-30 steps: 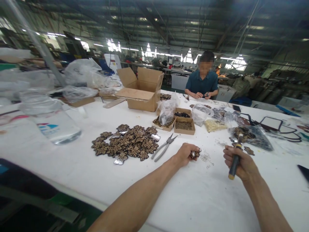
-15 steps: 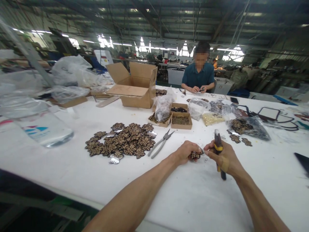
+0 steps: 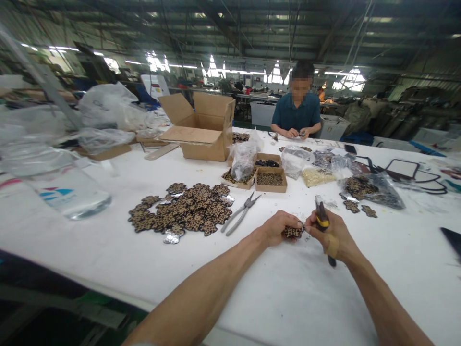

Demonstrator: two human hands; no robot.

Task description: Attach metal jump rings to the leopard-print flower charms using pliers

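Note:
My left hand (image 3: 280, 228) is closed on a leopard-print piece (image 3: 293, 232) with a dark edge, low over the white table. Close on its right, my right hand (image 3: 329, 233) is wrapped round pliers (image 3: 321, 218) with a black and yellow handle. Its thumb and forefinger meet at the right edge of the piece; anything tiny between them is too small to make out. Tiny bits of metal or plastic lie beside the fingertips. Left of my hands, grey-handled pliers (image 3: 240, 214) rest near a pile of leopard-print pieces (image 3: 187, 209).
An open cardboard box (image 3: 205, 127) stands at the back. Small boxes of parts (image 3: 271, 179) and plastic bags (image 3: 293, 161) sit in the middle. A bag of pieces (image 3: 374, 190) lies right. A person (image 3: 297, 110) works across the table (image 3: 90, 250).
My right hand has shifted slightly left, and the pliers in it have tilted more. The piece in my left hand has turned a little, showing more of its printed face.

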